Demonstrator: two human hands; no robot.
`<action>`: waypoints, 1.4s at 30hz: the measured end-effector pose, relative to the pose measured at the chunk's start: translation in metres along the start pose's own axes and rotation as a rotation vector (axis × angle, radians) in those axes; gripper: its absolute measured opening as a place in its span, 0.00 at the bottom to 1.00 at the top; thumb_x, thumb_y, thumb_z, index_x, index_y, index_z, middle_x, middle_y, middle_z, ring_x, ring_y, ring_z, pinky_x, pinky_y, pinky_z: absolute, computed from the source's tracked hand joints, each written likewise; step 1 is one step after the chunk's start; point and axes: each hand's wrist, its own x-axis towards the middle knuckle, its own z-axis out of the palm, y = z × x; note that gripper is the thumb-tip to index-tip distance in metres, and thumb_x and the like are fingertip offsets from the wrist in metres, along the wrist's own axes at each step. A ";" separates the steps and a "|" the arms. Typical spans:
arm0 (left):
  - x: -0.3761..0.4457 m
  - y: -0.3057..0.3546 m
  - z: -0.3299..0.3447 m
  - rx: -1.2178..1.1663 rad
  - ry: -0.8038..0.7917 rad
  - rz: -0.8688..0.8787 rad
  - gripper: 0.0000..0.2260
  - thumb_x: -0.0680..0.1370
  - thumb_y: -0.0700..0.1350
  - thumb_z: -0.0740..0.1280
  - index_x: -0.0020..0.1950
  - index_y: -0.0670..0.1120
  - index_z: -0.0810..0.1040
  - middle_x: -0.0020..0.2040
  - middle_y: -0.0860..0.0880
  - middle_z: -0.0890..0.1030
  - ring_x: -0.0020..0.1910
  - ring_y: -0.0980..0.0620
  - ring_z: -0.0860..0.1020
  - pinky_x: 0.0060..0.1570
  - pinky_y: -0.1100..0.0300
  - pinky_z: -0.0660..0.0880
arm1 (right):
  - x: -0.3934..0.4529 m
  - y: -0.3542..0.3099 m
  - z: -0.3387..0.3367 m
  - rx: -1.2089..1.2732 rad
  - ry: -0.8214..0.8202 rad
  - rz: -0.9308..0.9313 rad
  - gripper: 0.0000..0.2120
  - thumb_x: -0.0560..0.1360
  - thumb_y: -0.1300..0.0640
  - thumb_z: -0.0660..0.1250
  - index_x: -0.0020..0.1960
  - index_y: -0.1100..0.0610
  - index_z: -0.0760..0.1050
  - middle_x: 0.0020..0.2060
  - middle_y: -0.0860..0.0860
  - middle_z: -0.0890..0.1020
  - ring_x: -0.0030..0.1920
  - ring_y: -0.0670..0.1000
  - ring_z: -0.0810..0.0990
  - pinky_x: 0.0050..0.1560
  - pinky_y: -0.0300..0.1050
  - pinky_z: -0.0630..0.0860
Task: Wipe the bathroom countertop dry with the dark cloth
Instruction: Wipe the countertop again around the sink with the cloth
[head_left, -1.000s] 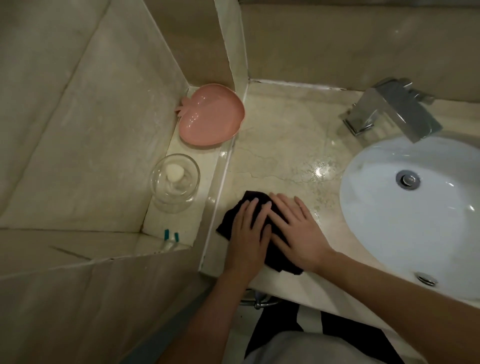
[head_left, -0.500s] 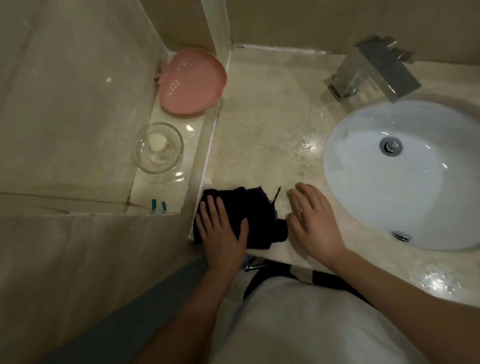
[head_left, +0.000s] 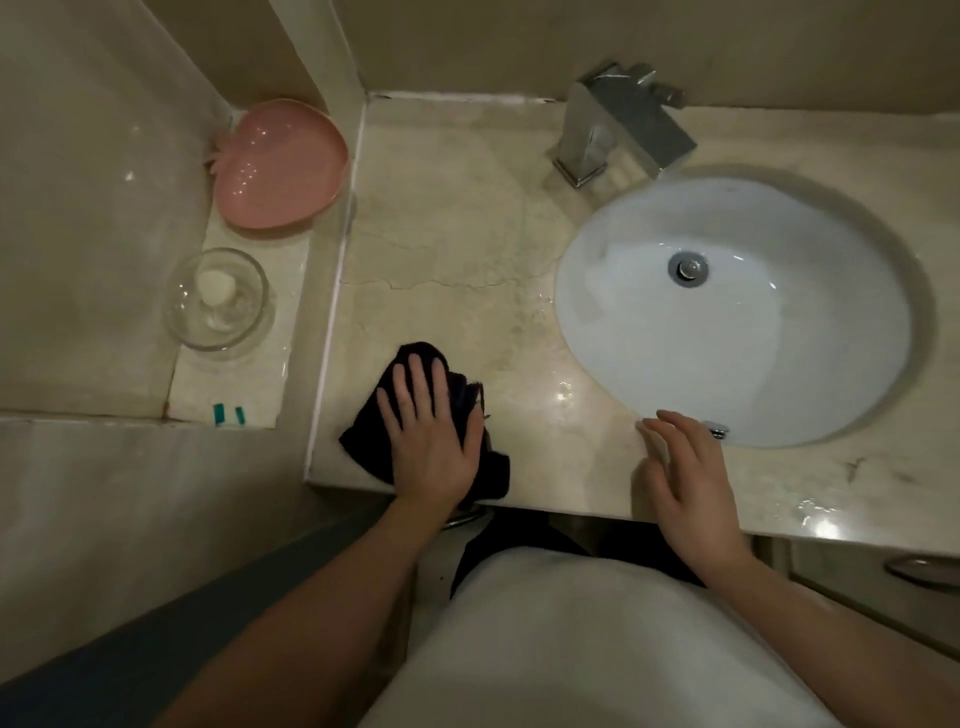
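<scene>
The dark cloth lies bunched on the beige marble countertop near its front left corner. My left hand presses flat on the cloth with straight, spread fingers. My right hand rests on the bare counter by the front edge, just below the sink's rim, fingers relaxed and holding nothing. Wet glints show on the stone between the two hands and at the front right.
A white oval sink with a chrome faucet fills the right side. On a lower ledge at left stand a pink apple-shaped dish and a clear glass bowl holding a small white object. Walls close in at left and behind.
My right hand came off the cloth and moved right along the front edge toward the sink. My left hand stayed on the cloth and slid it near the front left corner.
</scene>
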 end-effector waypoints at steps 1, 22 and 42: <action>-0.007 0.004 0.002 0.012 0.012 0.069 0.32 0.84 0.61 0.47 0.82 0.42 0.50 0.82 0.40 0.50 0.81 0.39 0.50 0.77 0.38 0.51 | -0.004 0.006 -0.005 0.003 -0.003 -0.006 0.19 0.77 0.62 0.60 0.67 0.58 0.75 0.67 0.52 0.73 0.69 0.52 0.69 0.71 0.44 0.62; -0.077 0.271 0.028 0.024 -0.134 0.550 0.28 0.85 0.55 0.50 0.81 0.40 0.58 0.80 0.41 0.61 0.79 0.43 0.58 0.77 0.43 0.55 | -0.081 0.143 -0.127 0.037 0.100 -0.029 0.18 0.75 0.67 0.62 0.64 0.59 0.78 0.63 0.51 0.77 0.66 0.51 0.72 0.68 0.49 0.70; -0.077 0.353 0.039 0.069 -0.115 0.572 0.30 0.84 0.58 0.50 0.79 0.38 0.59 0.71 0.38 0.72 0.70 0.39 0.69 0.74 0.40 0.61 | -0.121 0.196 -0.168 0.123 0.241 0.185 0.13 0.75 0.62 0.59 0.43 0.57 0.83 0.47 0.45 0.82 0.56 0.42 0.78 0.59 0.38 0.73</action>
